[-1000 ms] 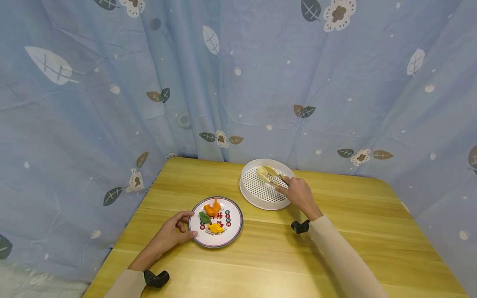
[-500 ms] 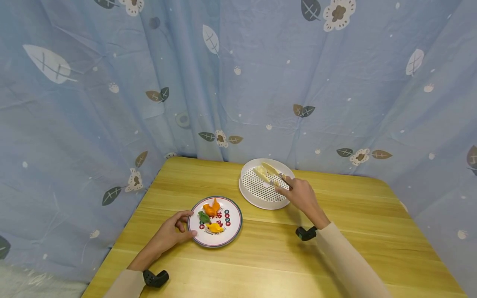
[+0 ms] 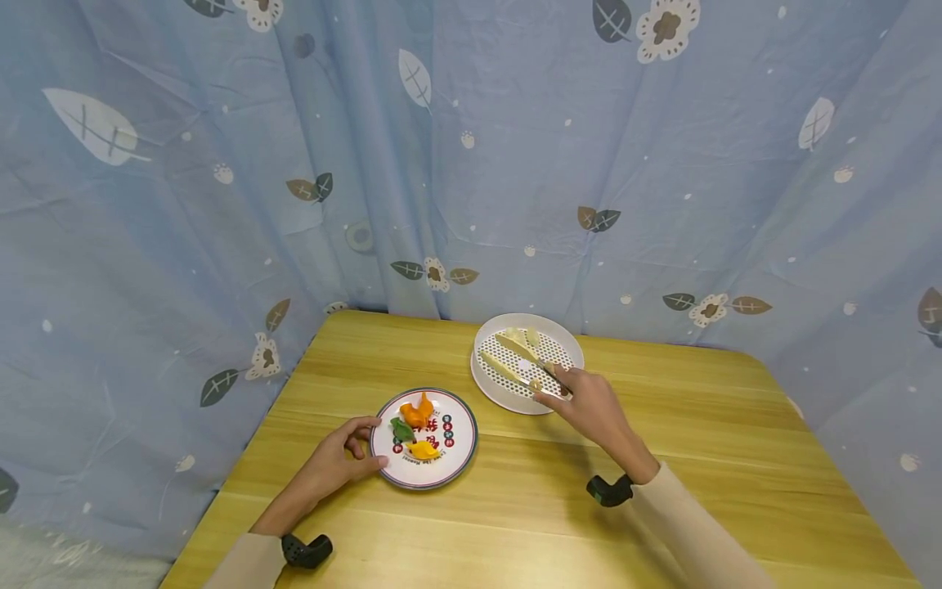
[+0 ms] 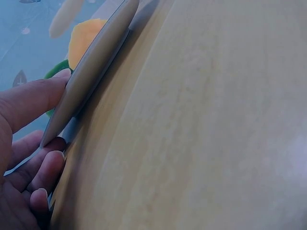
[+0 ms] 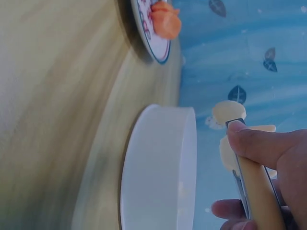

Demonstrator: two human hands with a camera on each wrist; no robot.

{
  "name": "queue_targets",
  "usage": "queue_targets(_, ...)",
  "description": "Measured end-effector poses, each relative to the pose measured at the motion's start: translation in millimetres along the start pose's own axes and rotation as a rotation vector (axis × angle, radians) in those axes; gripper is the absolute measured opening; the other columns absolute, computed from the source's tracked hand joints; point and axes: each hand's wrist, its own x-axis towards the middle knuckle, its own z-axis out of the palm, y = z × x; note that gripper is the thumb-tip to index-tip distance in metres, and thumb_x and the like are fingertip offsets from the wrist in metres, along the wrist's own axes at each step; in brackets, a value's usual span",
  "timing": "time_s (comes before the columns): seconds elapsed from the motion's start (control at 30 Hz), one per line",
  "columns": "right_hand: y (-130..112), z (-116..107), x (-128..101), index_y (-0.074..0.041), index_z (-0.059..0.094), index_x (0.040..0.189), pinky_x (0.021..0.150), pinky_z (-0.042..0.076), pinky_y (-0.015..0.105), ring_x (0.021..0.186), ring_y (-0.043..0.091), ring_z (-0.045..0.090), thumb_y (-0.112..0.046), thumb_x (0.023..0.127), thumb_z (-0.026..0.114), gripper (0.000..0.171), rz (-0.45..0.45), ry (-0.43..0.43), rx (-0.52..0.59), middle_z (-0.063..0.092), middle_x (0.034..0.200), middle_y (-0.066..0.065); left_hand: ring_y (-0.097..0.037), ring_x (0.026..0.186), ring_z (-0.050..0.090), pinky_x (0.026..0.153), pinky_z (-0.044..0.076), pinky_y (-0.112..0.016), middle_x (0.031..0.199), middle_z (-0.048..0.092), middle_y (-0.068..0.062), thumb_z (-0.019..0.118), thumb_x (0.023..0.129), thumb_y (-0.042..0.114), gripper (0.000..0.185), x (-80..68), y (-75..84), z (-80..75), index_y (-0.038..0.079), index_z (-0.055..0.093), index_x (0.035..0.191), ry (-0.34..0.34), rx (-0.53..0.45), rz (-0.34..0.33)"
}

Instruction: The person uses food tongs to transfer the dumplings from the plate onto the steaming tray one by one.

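Note:
My left hand (image 3: 334,458) holds the left rim of a white plate (image 3: 455,462), thumb on top and fingertips underneath in the left wrist view. On the plate lie orange dumplings (image 3: 416,414), a green dumpling (image 3: 401,431) and a yellow dumpling (image 3: 423,450). My right hand (image 3: 598,413) grips food tongs (image 3: 518,350) with pale tips over a round white steamer basket (image 3: 508,399) with a perforated base. The tongs' arms stand apart, nothing between them. Small pale dumplings (image 3: 533,336) sit at the basket's back, partly hidden behind the tongs.
A wooden table (image 3: 515,532) carries the plate and the basket. The basket stands near the table's back edge, right of and behind the plate. A blue patterned curtain (image 3: 515,164) hangs behind the table and along its sides. Each wrist wears a black device (image 3: 307,551).
The tongs have come away from the pale dumplings, leftward and toward me, and their arms have spread. The dumplings stay in the basket. The left hand and the plate have not visibly moved.

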Motion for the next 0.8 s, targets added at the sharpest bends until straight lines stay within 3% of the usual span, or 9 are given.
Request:
queue_targets(0.37,-16,5,-17,-0.009,0.07,0.134,0.056,0.038,0.026,0.058,0.008,0.041,-0.048,0.084,0.083,0.065,-0.072,-0.01,0.016,0.053,0.071,-0.011,-0.023,0.089,0.05,0.072,0.043,-0.027,0.115,0.056,-0.011,0.089,0.083,0.02,0.065,-0.9,0.1,-0.6,0.012,0.058,0.139,-0.01,-0.005,0.011)
queue_targets(0.67,-31,9,-29,-0.008,0.07,0.132,0.057,0.038,0.025,0.061,0.007,0.041,-0.05,0.085,0.082,0.065,-0.098,-0.055,0.055,0.06,0.077,-0.001,-0.022,0.088,0.05,0.072,0.042,-0.027,0.115,0.057,-0.01,0.089,0.082,0.022,0.066,-0.2,-0.2,-0.2,0.012,0.058,0.14,-0.001,0.013,0.016)
queue_targets(0.8,-36,12,-35,-0.008,0.069,0.134,0.058,0.039,0.024,0.064,0.006,0.042,-0.053,0.086,0.08,0.067,-0.099,-0.083,0.074,0.06,0.079,-0.002,-0.022,0.088,0.05,0.073,0.042,-0.028,0.114,0.057,-0.01,0.089,0.083,0.022,0.066,-0.7,-0.5,-0.3,0.012,0.058,0.14,-0.004,0.008,0.015)
